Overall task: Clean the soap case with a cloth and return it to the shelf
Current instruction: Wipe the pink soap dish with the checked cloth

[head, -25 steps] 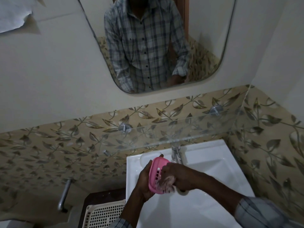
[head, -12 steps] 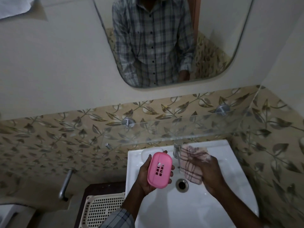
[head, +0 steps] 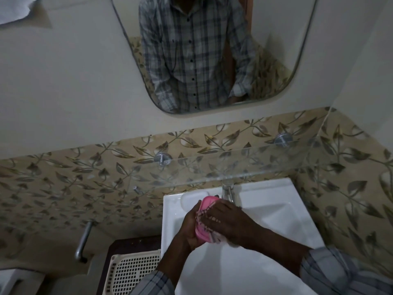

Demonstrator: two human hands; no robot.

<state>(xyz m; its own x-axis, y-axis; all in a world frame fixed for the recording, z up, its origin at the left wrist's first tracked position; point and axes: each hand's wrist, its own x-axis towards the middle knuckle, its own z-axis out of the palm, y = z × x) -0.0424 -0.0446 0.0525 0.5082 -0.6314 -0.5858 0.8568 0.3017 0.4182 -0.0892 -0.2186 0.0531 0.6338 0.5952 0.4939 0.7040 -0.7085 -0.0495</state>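
The shelf (head: pixel 255 165) juts out above the tap (head: pixel 228 191) and the sink's (head: pixel 276 209) back rim; over it lies open room up to the mirror (head: pixel 276 39). The left hand (head: pixel 189 228) and right hand (head: pixel 229 222), with case (head: pixel 207 202) and cloth (head: pixel 214 238), sit just before the tap.

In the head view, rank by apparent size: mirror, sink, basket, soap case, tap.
1. mirror and sink: too alike to rank, both cropped by the frame
2. basket
3. soap case, partly covered
4. tap

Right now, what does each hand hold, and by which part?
Left hand grips the pink soap case from behind; right hand holds the cloth against its front.
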